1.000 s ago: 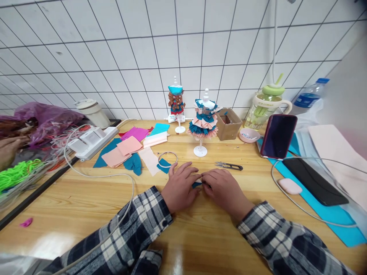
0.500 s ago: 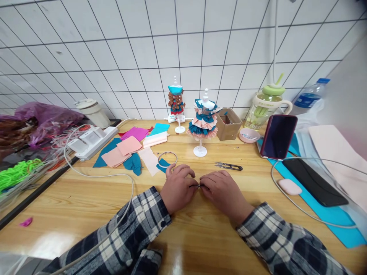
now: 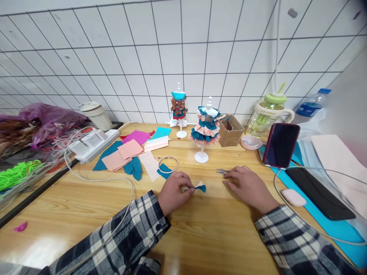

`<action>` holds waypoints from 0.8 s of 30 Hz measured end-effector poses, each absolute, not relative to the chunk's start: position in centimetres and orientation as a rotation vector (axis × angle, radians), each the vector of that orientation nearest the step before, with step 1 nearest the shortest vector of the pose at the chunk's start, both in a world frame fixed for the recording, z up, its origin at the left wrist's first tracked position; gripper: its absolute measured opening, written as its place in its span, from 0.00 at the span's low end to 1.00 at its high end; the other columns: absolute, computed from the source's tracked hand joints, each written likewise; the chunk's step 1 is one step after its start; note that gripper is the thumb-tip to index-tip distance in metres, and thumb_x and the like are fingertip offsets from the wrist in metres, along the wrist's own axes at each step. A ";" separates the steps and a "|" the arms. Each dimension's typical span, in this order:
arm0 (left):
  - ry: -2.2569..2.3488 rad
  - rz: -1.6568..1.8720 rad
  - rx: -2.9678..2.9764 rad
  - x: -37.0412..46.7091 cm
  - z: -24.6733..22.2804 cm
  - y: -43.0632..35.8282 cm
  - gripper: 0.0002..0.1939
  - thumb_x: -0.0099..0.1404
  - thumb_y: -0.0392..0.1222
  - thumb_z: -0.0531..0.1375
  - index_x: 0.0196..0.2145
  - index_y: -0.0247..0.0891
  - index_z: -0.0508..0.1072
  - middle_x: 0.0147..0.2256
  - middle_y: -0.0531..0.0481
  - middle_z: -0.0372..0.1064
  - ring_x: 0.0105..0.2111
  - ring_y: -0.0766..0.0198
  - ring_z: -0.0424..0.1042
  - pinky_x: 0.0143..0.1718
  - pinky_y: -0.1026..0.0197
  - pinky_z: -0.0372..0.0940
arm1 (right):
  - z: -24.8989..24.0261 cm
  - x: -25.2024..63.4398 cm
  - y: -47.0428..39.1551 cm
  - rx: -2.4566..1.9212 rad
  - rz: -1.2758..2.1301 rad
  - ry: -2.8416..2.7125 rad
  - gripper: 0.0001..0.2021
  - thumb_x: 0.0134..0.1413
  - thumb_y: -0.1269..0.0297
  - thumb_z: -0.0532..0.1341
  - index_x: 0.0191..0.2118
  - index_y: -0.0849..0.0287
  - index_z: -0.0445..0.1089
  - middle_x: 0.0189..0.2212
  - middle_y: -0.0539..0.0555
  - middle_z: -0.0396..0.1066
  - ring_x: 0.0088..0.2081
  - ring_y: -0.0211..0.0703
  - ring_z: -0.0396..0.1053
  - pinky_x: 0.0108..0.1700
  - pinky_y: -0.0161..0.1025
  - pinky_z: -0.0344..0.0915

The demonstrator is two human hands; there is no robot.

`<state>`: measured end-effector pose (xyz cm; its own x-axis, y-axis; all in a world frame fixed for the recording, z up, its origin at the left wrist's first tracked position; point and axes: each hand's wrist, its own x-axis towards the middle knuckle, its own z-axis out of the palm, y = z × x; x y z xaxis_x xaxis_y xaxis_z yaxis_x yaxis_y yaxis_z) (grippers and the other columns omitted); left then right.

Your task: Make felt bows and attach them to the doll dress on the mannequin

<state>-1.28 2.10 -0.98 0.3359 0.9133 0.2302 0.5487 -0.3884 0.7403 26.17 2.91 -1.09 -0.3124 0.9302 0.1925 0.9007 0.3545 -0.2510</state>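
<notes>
At the left of the frame lie one tangle of neon-green cord (image 3: 21, 173) and one purple plastic bag (image 3: 57, 119), then one white power strip (image 3: 97, 147). Left of centre, two overlapping peach squares of thin sheet (image 3: 116, 158) sit near one magenta piece (image 3: 137, 136), and one slim metal ring (image 3: 159, 165) rests farther right. Near the centre, the person's left hand (image 3: 176, 193) pinches one small gathered scrap of teal and pale pink (image 3: 202, 188), its flared end pointing right. Above it stand two white miniature dress forms in ruffled outfits, one rear (image 3: 179, 106), one front (image 3: 205, 128). Right of centre, the right hand (image 3: 249, 189) covers the handle end of one pair of metal snips (image 3: 221, 171); whether its fingers grip them cannot be told. Beyond are one brown cardboard box (image 3: 229, 138), one pink dish (image 3: 251, 147) and one upright dark-screened phone (image 3: 281, 145).
</notes>
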 end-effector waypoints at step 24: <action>1.340 1.038 1.631 -0.1 -0.9 1.9 0.06 0.55 0.41 0.61 0.24 0.37 0.72 0.29 0.49 0.70 0.32 0.62 0.69 0.36 0.60 0.63 | -0.4 16.5 -2.0 -1.209 1.670 -1.019 0.18 0.51 0.48 0.59 0.38 0.59 0.73 0.33 0.52 0.69 0.21 0.30 0.56 0.17 0.30 0.46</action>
